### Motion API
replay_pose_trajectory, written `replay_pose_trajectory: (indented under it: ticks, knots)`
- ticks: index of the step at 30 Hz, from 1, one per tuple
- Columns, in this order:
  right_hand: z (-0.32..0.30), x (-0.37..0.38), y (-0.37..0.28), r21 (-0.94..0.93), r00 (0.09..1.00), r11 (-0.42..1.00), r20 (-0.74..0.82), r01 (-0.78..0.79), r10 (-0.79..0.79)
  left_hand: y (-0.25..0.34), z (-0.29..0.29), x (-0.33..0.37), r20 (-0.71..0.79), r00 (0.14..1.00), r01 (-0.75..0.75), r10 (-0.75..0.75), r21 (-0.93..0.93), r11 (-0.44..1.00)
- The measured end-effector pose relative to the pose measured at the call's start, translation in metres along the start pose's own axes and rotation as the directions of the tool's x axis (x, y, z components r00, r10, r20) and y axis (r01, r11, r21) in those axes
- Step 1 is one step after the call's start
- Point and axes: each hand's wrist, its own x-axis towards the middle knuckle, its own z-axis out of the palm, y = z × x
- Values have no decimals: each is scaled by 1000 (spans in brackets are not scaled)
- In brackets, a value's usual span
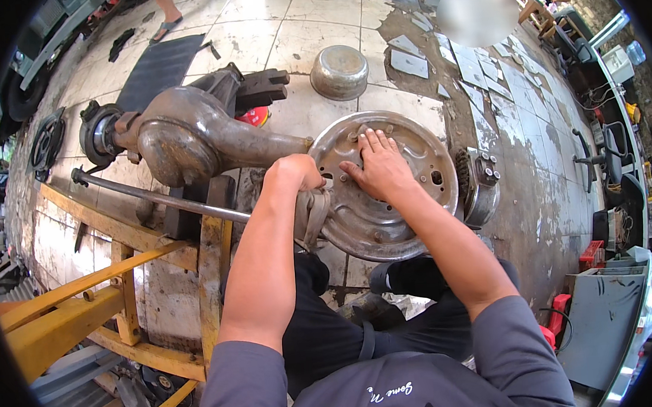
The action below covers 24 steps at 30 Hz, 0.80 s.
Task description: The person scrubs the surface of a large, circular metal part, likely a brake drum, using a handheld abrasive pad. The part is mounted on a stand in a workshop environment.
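A round, dished metal plate (392, 240) with holes and bolts, resembling a brake backing plate, stands in front of my knees. My right hand (377, 163) lies flat on its face, fingers stretched out near the upper bolts. At the plate's left edge my left hand (296, 173) is closed, its fingertips partly hidden; what it grips cannot be made out. A dirty beige cloth (312, 218) hangs just below that hand. The tube of a greasy axle housing (180, 134) reaches from the left to the plate, close behind my left hand.
A long metal shaft (169, 202) lies slanting over a yellow metal frame (119, 231) at the left. Right of the plate sits a hub with studs (482, 186). Beyond it are a metal bowl (339, 72) and broken floor tiles (408, 63). A grey cabinet (600, 321) stands lower right.
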Motion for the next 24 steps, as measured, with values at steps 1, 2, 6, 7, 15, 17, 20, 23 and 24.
replay_pose_trajectory:
  ticks: [1, 2, 6, 7, 15, 17, 20, 23, 24]
  knots:
    - [-2, -5, 2, 20, 1000, 1000, 6, 13, -13, -1, 2, -1, -6, 1000, 18, -18, -16, 1000]
    - [-4, -8, 1, 40, 1000, 999, 11, 26, -27, -1, 2, -3, -12, 999, 35, -35, -33, 999]
    - [-6, 11, -8, -40, 998, 998, 28, -46, 47, 5, -4, -2, 61, 997, 43, -43, -5, 999]
    - [-6, 7, -8, -10, 999, 1000, 21, -28, 28, 4, -3, -5, 56, 997, 48, -47, -9, 999]
    - [-4, 10, -7, -59, 1000, 998, -5, -15, 15, 7, -7, -8, 50, 996, 75, -73, -19, 997]
    - [-3, 1, -4, -20, 1000, 1000, -4, -3, 3, 8, -7, -12, 57, 995, 87, -86, -18, 996]
    - [-5, -4, 0, -6, 1000, 1000, -19, 18, -18, 5, -10, -12, 56, 996, 72, -70, -40, 997]
    - [-4, 8, -5, -60, 999, 998, 2, -35, 36, 7, -8, -11, 62, 996, 65, -61, -52, 997]
    - [-4, 14, -9, -84, 998, 995, 10, -59, 60, 7, -8, -11, 61, 996, 72, -68, -54, 996]
